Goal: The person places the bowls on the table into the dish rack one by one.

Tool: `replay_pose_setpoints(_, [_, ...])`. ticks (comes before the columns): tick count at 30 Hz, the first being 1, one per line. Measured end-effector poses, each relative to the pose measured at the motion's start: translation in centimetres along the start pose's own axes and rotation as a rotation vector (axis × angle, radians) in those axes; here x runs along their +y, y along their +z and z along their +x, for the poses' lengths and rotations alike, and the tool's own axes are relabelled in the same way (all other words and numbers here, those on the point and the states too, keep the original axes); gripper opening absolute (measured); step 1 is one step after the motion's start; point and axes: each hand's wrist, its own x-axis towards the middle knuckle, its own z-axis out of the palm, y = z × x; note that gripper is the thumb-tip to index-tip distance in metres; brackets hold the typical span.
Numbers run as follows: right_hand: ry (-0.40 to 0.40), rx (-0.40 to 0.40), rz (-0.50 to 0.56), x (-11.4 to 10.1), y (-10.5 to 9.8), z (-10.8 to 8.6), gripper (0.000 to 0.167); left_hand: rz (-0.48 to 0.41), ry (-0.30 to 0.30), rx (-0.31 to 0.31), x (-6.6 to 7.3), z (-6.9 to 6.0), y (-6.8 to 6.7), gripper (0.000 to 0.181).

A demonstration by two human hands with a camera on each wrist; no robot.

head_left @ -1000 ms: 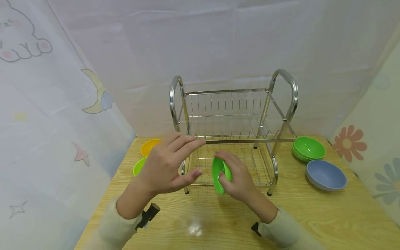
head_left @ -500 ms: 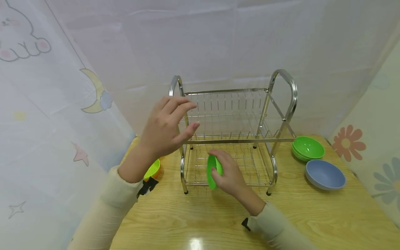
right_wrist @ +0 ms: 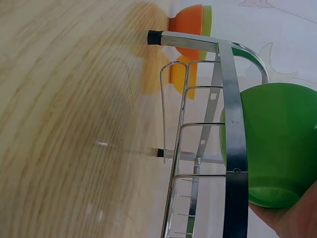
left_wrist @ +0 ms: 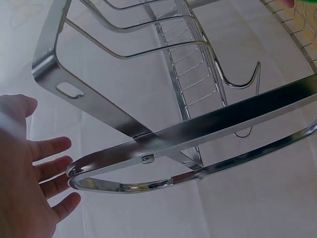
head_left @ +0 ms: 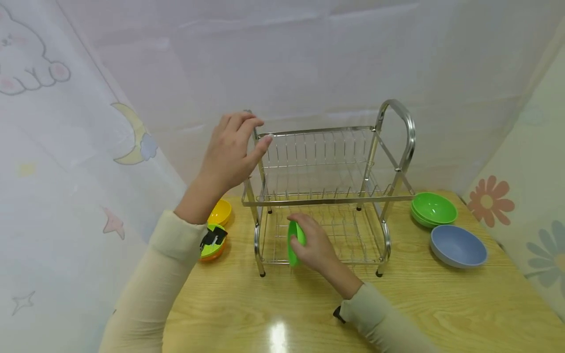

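Note:
A two-tier metal dish rack [head_left: 331, 201] stands on the wooden table. My right hand [head_left: 315, 247] holds a green bowl [head_left: 291, 250] on its side at the front of the rack's lower tier, thumb on the inside. In the right wrist view the bowl's outer wall [right_wrist: 280, 139] shows behind a rack bar. My left hand [head_left: 229, 154] is raised at the rack's upper left, fingers spread. In the left wrist view its fingertips lie close to the curved handle [left_wrist: 114, 158]; whether they touch it, I cannot tell.
Two stacked green bowls [head_left: 434, 208] and a blue bowl [head_left: 459, 246] sit right of the rack. On the left are a yellow bowl [head_left: 222, 212] and a lime bowl stacked in an orange bowl [head_left: 214, 255], partly behind my left wrist. A cloth backdrop [head_left: 304, 63] hangs behind.
My left hand has risen from beside the lower tier to the rack's upper left handle. The right hand has shifted slightly left with the green bowl.

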Motion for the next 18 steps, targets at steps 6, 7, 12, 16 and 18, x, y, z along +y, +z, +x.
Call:
replay_pose_setpoints(6, [0.031,-0.005,-0.031,0.0,0.7,0.5,0.047,0.029,-0.199,-0.172,-0.8,1.5,0.3,0.057])
replay_pose_setpoints(7, [0.036,-0.004,-0.038,0.0,0.8,0.6,0.047,0.033,-0.214,-0.188,-0.9,1.7,0.4,0.058])
replay_pose_setpoints(12, [0.061,-0.024,-0.060,0.2,1.4,1.0,0.048,0.047,-0.260,-0.239,-1.4,2.6,0.5,0.063])
replay_pose_setpoints(16, [0.080,-0.046,-0.057,0.2,2.0,1.1,0.048,0.069,-0.294,-0.282,-1.8,3.1,0.5,0.066])
replay_pose_setpoints(18, [0.089,-0.049,-0.059,0.2,2.2,1.2,0.048,0.071,-0.310,-0.298,-2.0,3.3,0.5,0.068])
